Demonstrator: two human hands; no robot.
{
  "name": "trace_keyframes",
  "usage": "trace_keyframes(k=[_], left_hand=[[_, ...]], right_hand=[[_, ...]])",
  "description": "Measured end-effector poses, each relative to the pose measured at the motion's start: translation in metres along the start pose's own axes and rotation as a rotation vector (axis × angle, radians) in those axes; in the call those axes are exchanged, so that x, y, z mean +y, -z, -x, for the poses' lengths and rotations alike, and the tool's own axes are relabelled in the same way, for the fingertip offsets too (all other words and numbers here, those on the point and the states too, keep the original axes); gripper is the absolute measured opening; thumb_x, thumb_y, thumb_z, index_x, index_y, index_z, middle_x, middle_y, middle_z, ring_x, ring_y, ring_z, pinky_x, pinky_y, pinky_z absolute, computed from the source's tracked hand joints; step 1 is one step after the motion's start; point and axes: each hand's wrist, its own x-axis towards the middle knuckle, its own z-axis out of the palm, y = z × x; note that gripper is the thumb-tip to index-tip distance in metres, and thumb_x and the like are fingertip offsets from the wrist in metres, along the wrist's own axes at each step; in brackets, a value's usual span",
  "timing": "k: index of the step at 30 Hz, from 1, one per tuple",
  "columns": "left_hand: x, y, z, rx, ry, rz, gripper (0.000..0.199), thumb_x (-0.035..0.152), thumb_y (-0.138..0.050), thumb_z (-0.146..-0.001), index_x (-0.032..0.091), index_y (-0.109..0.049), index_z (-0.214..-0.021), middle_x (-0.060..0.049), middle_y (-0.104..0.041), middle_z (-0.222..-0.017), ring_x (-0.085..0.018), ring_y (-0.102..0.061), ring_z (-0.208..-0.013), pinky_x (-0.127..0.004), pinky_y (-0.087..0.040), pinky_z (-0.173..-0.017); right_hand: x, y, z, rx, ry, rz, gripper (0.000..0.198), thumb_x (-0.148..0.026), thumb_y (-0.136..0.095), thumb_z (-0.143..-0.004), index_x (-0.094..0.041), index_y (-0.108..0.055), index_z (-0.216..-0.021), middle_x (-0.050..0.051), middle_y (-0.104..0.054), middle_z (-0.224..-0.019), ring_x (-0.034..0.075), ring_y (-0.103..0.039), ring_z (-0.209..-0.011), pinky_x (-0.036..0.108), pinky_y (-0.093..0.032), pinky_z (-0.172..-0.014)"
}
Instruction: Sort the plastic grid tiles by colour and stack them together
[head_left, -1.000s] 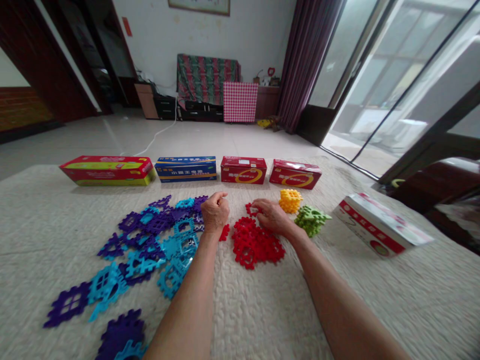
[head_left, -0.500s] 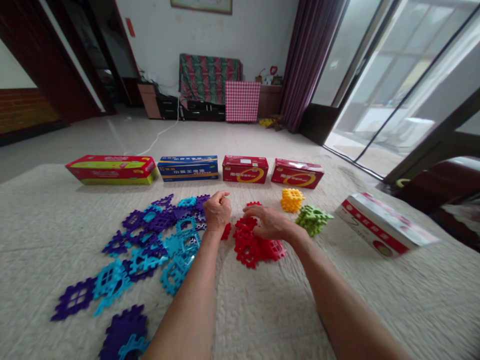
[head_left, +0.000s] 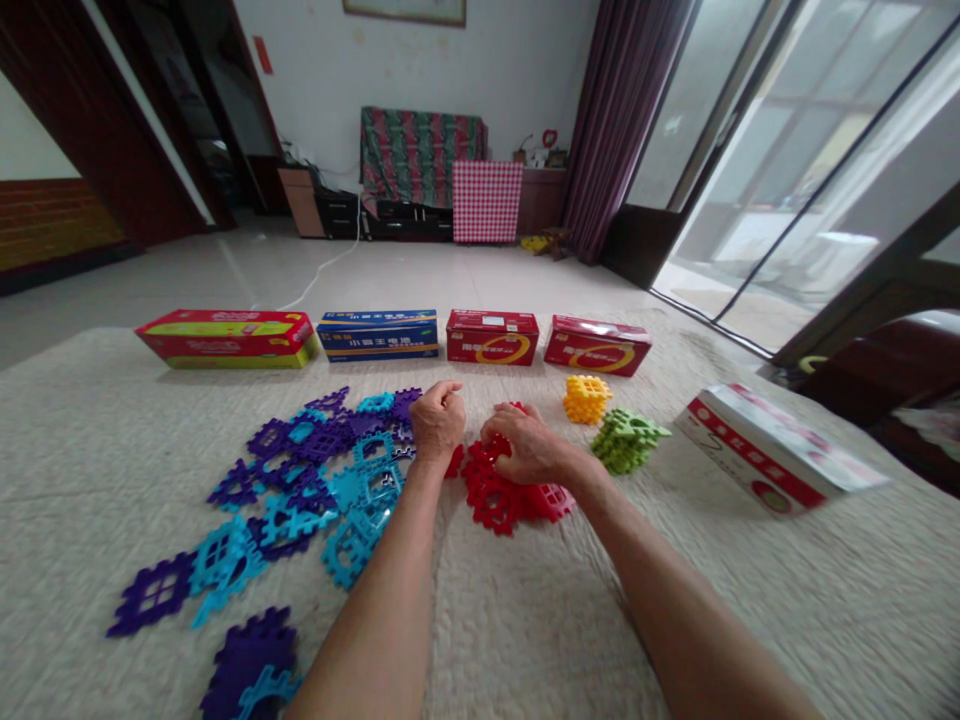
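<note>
My left hand (head_left: pixel 439 420) is closed into a fist above the cloth, between the blue-purple pieces and the red ones. Whatever its fingers hold is hidden; a red piece (head_left: pixel 454 461) shows beside the wrist. My right hand (head_left: pixel 523 443) reaches over a pile of red toothed plastic building pieces (head_left: pixel 495 503), fingers bent and thumb lower, around a red building piece (head_left: pixel 491 447) at the top of the pile. Several of these pieces have window-like or round cut-outs. The palm hides part of the pile.
Left lie scattered purple pieces (head_left: pixel 155 594) and light-blue pieces (head_left: pixel 347 552). A yellow stack (head_left: pixel 586 400) and a green stack (head_left: pixel 628 441) stand right of the red pile. Behind are a red-green box (head_left: pixel 225 340), a blue box (head_left: pixel 379 336) and two red boxes (head_left: pixel 492 338); a white-red box (head_left: pixel 772 450) is at right.
My right hand has drawn slightly lower and left over the red pile, its fingers more bent. My left hand stays closed in nearly the same place.
</note>
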Motion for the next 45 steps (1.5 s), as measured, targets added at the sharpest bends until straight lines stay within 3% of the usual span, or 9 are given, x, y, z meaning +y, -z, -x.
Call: trace_keyframes(k=[9, 14, 19, 22, 26, 29, 33, 40, 45], left_hand=[[0.002, 0.001, 0.0, -0.005, 0.033, 0.018, 0.034, 0.013, -0.045, -0.072, 0.016, -0.076, -0.085, -0.006, -0.076, -0.084, -0.021, -0.07, -0.079, -0.029, -0.052, -0.077], [0.003, 0.001, 0.001, -0.025, 0.033, 0.063, 0.03, 0.017, -0.047, -0.073, 0.018, -0.075, -0.085, -0.004, -0.075, -0.076, -0.019, -0.067, -0.072, -0.028, -0.05, -0.073], [0.01, 0.002, 0.003, -0.198, 0.111, 0.229, 0.027, 0.035, -0.051, -0.078, 0.018, -0.07, -0.07, -0.001, -0.066, -0.06, -0.014, -0.059, -0.053, -0.024, -0.044, -0.054], [0.014, 0.003, 0.003, -0.276, 0.228, 0.414, 0.027, 0.039, -0.054, -0.074, 0.017, -0.07, -0.071, 0.001, -0.06, -0.053, -0.011, -0.053, -0.044, -0.022, -0.039, -0.046], [0.014, 0.003, 0.001, -0.273, 0.313, 0.559, 0.025, 0.031, -0.059, -0.066, 0.015, -0.071, -0.08, 0.004, -0.057, -0.048, -0.009, -0.05, -0.043, -0.02, -0.038, -0.045], [0.013, 0.002, 0.001, -0.319, 0.303, 0.582, 0.023, 0.029, -0.06, -0.065, 0.014, -0.072, -0.079, 0.005, -0.055, -0.048, -0.008, -0.048, -0.042, -0.019, -0.037, -0.044], [0.01, 0.0, 0.002, -0.392, 0.282, 0.609, 0.026, 0.031, -0.062, -0.067, 0.015, -0.072, -0.085, 0.005, -0.057, -0.052, -0.008, -0.048, -0.042, -0.019, -0.037, -0.044], [0.005, -0.002, -0.004, -0.159, 0.329, 0.547, 0.03, 0.033, -0.059, -0.066, 0.015, -0.07, -0.087, 0.003, -0.061, -0.059, -0.007, -0.049, -0.038, -0.02, -0.037, -0.041], [0.003, -0.003, -0.005, -0.127, 0.325, 0.54, 0.031, 0.031, -0.057, -0.064, 0.015, -0.071, -0.087, 0.004, -0.06, -0.058, -0.007, -0.047, -0.037, -0.019, -0.036, -0.04]], right_hand=[[0.008, 0.006, 0.001, 0.056, 0.012, -0.101, 0.021, -0.007, -0.058, -0.069, -0.02, -0.069, -0.081, 0.003, -0.069, -0.087, 0.018, -0.062, -0.087, 0.035, -0.043, -0.09], [0.02, 0.011, -0.002, 0.366, 0.062, -0.258, 0.02, -0.01, -0.057, -0.076, -0.02, -0.07, -0.087, 0.003, -0.07, -0.089, 0.015, -0.064, -0.082, 0.027, -0.048, -0.078], [0.017, 0.009, -0.006, 0.574, 0.017, -0.241, 0.014, -0.014, -0.057, -0.08, -0.02, -0.069, -0.086, 0.005, -0.069, -0.092, 0.016, -0.064, -0.083, 0.029, -0.05, -0.077], [0.012, 0.007, -0.006, 0.558, 0.05, -0.235, 0.015, -0.012, -0.056, -0.079, -0.02, -0.067, -0.086, 0.006, -0.068, -0.093, 0.016, -0.065, -0.086, 0.029, -0.051, -0.079], [0.008, 0.008, -0.003, 0.432, 0.091, -0.194, 0.021, -0.01, -0.058, -0.076, -0.019, -0.066, -0.094, 0.009, -0.064, -0.115, 0.019, -0.063, -0.102, 0.034, -0.049, -0.091], [0.007, 0.01, -0.001, 0.352, 0.088, -0.158, 0.027, -0.008, -0.056, -0.075, -0.018, -0.063, -0.1, 0.011, -0.059, -0.127, 0.021, -0.061, -0.109, 0.037, -0.048, -0.095], [0.011, 0.013, 0.0, 0.326, 0.101, -0.139, 0.026, -0.009, -0.057, -0.074, -0.019, -0.061, -0.098, 0.009, -0.062, -0.118, 0.02, -0.062, -0.105, 0.036, -0.049, -0.093], [0.042, 0.001, 0.001, 0.371, -0.091, -0.05, 0.029, -0.014, -0.062, -0.074, -0.019, -0.059, -0.103, 0.01, -0.061, -0.11, 0.022, -0.06, -0.099, 0.037, -0.049, -0.087], [0.057, -0.01, 0.003, 0.345, -0.125, -0.063, 0.032, -0.01, -0.062, -0.071, -0.017, -0.06, -0.102, 0.011, -0.061, -0.111, 0.023, -0.061, -0.099, 0.035, -0.048, -0.087]])
